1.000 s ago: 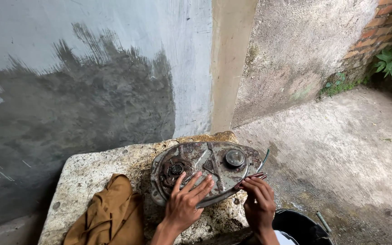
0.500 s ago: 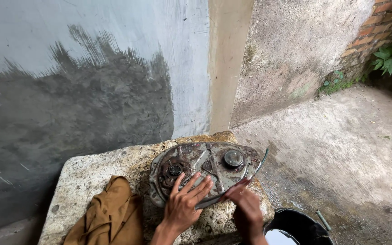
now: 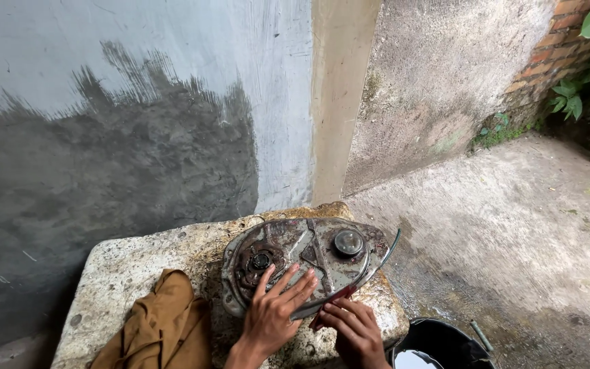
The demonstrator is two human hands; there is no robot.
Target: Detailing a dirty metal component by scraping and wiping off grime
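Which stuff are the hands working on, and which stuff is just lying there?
Working on:
left hand
right hand
rusty grey metal engine cover
small dark red tool
rough stone block

Lying about:
crumpled brown cloth
black bucket

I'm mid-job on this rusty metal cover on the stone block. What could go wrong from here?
1. The metal cover juts past the stone block on the right; only the left hand presses it flat, so it may tip or slide off toward the black bucket.
2. The right hand works at the cover's thin lower edge; rusty metal could cut fingers.
3. The brown cloth lies close by the left hand and might snag.
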